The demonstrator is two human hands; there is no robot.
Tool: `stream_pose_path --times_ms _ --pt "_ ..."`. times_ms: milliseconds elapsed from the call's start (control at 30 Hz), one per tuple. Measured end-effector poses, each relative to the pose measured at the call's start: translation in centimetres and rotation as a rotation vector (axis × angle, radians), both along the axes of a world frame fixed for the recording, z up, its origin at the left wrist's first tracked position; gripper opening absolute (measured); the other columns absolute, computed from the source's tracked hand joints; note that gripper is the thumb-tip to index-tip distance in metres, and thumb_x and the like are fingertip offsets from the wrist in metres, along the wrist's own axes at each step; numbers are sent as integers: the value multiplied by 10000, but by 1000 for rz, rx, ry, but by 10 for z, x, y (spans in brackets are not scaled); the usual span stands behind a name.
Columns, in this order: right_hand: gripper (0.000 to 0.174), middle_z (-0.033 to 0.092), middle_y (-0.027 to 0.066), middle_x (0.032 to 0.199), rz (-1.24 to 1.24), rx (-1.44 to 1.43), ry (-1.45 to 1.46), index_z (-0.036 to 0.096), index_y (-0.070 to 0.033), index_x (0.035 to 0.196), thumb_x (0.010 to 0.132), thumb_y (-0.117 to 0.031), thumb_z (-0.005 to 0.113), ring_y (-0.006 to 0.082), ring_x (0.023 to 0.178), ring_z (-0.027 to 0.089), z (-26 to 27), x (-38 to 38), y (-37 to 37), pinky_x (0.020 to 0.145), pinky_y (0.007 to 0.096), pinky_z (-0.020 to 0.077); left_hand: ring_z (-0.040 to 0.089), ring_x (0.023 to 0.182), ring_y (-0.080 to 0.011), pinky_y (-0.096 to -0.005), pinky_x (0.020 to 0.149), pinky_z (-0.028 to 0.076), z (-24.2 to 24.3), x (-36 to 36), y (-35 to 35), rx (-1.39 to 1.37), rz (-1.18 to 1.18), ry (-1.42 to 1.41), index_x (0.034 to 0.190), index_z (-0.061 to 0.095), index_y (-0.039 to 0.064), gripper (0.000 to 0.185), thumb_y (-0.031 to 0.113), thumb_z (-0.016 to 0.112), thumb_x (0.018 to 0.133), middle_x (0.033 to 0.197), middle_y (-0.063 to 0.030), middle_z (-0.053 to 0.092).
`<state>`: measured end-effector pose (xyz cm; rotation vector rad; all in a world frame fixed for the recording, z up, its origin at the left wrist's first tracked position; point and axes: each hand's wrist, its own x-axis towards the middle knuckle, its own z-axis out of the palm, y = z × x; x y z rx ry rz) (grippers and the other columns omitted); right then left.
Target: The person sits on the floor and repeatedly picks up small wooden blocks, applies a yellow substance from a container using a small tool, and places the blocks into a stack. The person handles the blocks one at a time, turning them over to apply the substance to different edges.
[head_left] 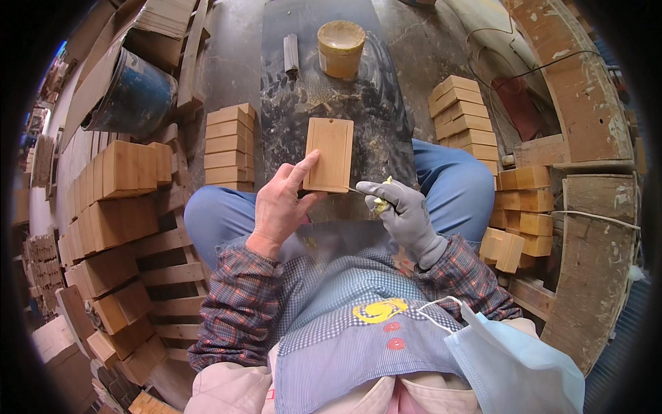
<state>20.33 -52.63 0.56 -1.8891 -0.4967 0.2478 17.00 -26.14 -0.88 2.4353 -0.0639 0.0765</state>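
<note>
A small rectangular wooden board point(331, 155) with a grooved border and a hole near its far edge sits in front of me, over the dark bench. My left hand point(285, 199), bare, grips its near left side, index finger along the top face and thumb at the near edge. A grey work glove covers my right hand point(401, 212), which is closed around a thin tool with yellow material point(382, 204) about it. The tool's slender end reaches the board's near right corner; its exact kind is hard to make out.
On the dark, stained bench point(282, 111) stand a yellowish lidded tub point(341, 49) and a grey strip-like object point(291, 53). Stacked wooden blocks or boards flank me at left point(227, 147) and right point(465, 116). A blue bucket point(137, 93) and slatted pallet point(173, 274) are further left.
</note>
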Motion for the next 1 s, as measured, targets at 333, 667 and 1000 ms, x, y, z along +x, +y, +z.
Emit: stream_pose_path --times_ms 333,667,1000 --pt "296 730 34 966 35 -277 -409 827 -221 1142 863 -130 785 271 865 695 -2 8 0 763 387 568 733 859 -191 -352 808 621 3 1 1 13 10 38 1565 565 274 866 140 919 786 1025 -42 657" --pt "316 750 48 980 76 -316 -411 814 -156 1090 821 -18 723 274 874 698 -5 17 -3 779 387 563 701 834 -206 -362 745 598 0 2 2 15 7 2 1556 551 317 846 236 910 794 957 -21 648" --pt "230 764 93 1006 63 5 -36 803 -74 1159 954 -28 710 225 929 732 -2 12 -8 820 334 565 713 825 -194 -346 760 601 -3 5 -5 -99 24 -6 1542 560 271 812 185 899 809 984 -19 704"
